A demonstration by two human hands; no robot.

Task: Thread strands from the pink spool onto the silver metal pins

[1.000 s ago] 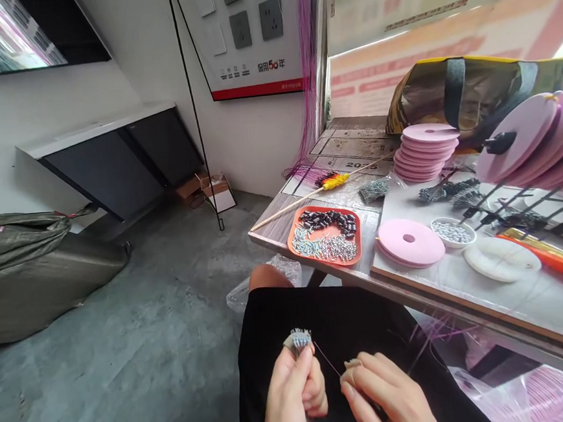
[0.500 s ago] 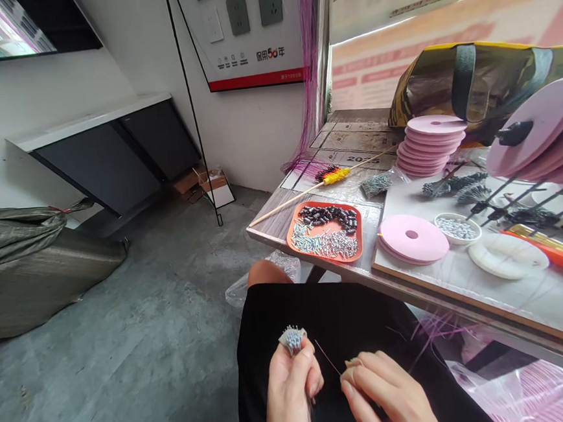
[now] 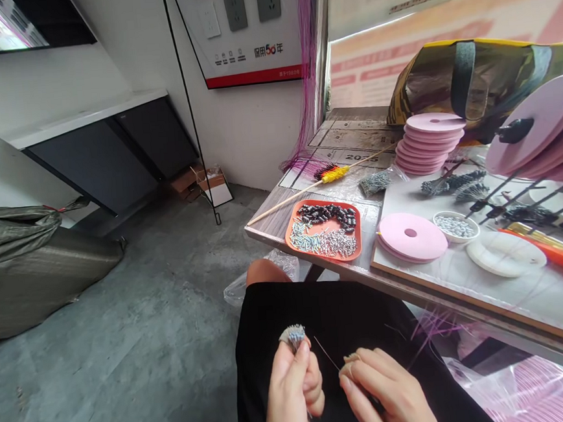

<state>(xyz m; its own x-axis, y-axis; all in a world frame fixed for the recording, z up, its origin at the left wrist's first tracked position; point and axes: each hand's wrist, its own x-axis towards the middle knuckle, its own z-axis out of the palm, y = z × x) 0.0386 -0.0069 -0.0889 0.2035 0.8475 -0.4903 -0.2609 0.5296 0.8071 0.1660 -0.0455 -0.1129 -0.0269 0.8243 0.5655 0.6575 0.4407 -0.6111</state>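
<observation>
Low over my lap, my left hand is closed round a bundle of thin wires with pale blue-grey bead-like tips. The tips fan out above the thumb, and a beige cover sits beside them, probably on a fingertip. Just to the right, my right hand pinches a thin wire between thumb and fingers. Its free end points up and left, close to the bundle but apart from it. Beige covers show on the right fingertips too. The palm side of both hands is hidden.
On the table ahead lie an orange tray of small dark and silvery parts, pink discs, a white bowl of grey beads and a wooden stick. Purple strands hang behind. A green sack stands left.
My left hand has turned slightly, so the bundle's tips now show more from the side. My right hand keeps its pinch on the wire, nearly unmoved. The view has shifted a little.
</observation>
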